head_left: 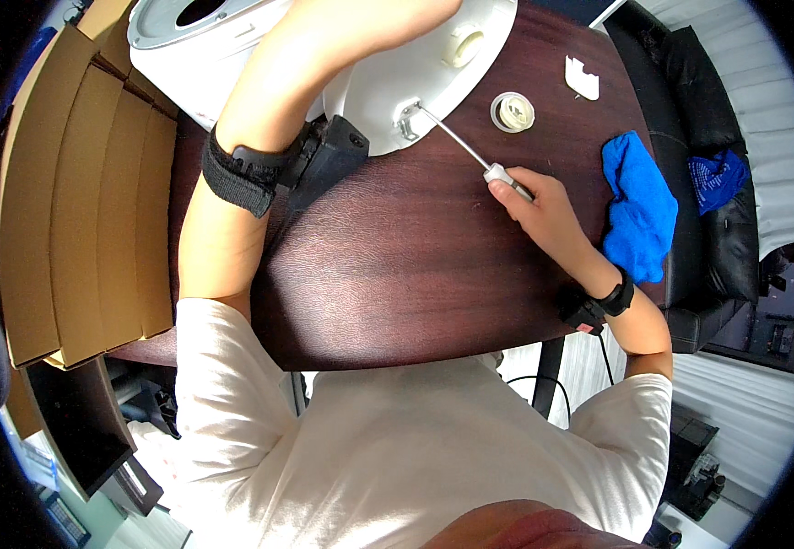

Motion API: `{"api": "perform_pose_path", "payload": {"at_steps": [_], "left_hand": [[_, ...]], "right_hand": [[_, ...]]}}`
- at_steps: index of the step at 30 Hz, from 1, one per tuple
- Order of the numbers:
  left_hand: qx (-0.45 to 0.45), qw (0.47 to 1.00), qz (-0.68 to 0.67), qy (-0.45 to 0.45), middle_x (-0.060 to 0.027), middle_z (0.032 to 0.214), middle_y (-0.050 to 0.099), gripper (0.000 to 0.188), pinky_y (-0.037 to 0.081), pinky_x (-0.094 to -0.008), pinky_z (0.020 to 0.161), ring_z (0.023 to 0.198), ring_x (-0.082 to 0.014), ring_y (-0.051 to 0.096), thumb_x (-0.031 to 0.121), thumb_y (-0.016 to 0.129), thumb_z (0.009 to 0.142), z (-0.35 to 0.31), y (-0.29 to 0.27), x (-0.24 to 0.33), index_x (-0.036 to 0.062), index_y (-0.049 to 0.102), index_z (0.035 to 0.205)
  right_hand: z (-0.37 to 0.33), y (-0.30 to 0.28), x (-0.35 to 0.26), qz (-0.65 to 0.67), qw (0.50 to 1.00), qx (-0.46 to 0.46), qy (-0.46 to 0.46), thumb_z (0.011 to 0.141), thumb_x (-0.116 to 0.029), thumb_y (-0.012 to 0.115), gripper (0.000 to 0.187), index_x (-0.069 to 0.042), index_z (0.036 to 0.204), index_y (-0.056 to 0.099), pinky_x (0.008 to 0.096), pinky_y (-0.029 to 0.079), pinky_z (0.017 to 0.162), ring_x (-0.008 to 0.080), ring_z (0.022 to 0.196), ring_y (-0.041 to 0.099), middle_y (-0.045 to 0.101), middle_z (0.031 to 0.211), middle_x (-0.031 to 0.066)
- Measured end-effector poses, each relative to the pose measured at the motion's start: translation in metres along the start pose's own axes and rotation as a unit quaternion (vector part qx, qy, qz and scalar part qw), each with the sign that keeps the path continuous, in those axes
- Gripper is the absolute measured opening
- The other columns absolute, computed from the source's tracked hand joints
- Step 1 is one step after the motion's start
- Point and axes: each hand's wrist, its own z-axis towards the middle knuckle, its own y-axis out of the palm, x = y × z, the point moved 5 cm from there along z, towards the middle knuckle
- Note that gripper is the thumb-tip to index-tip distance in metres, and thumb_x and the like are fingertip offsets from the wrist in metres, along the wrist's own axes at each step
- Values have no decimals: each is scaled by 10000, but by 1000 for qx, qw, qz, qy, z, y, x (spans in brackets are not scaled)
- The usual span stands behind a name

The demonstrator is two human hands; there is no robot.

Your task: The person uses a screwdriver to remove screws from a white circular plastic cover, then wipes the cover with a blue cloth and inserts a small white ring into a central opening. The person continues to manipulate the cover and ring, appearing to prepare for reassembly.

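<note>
My right hand [539, 206] is closed around the pale handle of a screwdriver [456, 140]. The tip of its long metal shaft meets a small metal bracket [404, 122] inside a large white curved shell [380, 99]. My left arm reaches across the white piece, and my left hand [406, 14] is at the top edge of the view, its fingers hidden. A round cream-coloured fitting [463, 48] sits on the shell's inner face. Behind my left forearm lies a white housing [186, 59] with a dark round hole.
On the dark brown table [397, 274] lie a small round clear container [513, 112], a broken-edged white plastic piece [582, 79] and a blue cloth [639, 206]. Cardboard boxes [86, 201] line the left side. A black sofa [703, 101] stands beyond the right edge.
</note>
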Motion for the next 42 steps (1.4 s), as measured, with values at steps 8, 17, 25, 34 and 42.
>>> {"api": "perform_pose_path", "payload": {"at_steps": [8, 17, 25, 34, 42], "left_hand": [[25, 1000, 8, -4, -267, 931, 671, 346, 493, -447, 834, 940, -413, 651, 86, 427, 807, 3, 3, -5, 0, 593, 1098], [18, 999, 18, -42, -259, 966, 673, 348, 494, -442, 855, 966, -406, 650, 89, 426, 810, 5, 2, -5, 12, 598, 1103], [15, 999, -9, -49, -283, 947, 660, 298, 490, -458, 836, 944, -422, 646, 92, 430, 814, 10, 3, -17, -9, 590, 1044], [15, 999, -19, -26, -283, 932, 662, 299, 490, -445, 833, 937, -419, 648, 103, 431, 820, 9, 3, -18, -15, 593, 1042], [11, 999, -26, -29, -269, 932, 671, 308, 484, -433, 844, 941, -405, 652, 104, 430, 819, 9, 4, -17, -15, 600, 1046]], "right_hand": [[-11, 14, -9, 329, 889, -140, 286, 967, -426, 568, 389, -40, 981, 615, 201, 224, 368, 31, 409, 346, 505, 665, -18], [-9, 4, -4, 386, 856, -187, 290, 988, -403, 540, 376, -39, 1044, 617, 198, 223, 371, 32, 407, 347, 514, 676, -6], [-2, -39, -39, -258, 947, 101, -161, 828, -229, 736, 271, -15, 979, 664, 402, 517, 605, 353, 702, 647, 651, 815, 165], [12, -31, -31, -251, 948, 97, -172, 852, -259, 711, 275, -21, 982, 665, 411, 521, 622, 357, 714, 649, 657, 832, 158], [11, -33, -26, -250, 949, 104, -162, 859, -260, 704, 280, -17, 993, 665, 408, 520, 630, 356, 733, 653, 661, 836, 159]]}}
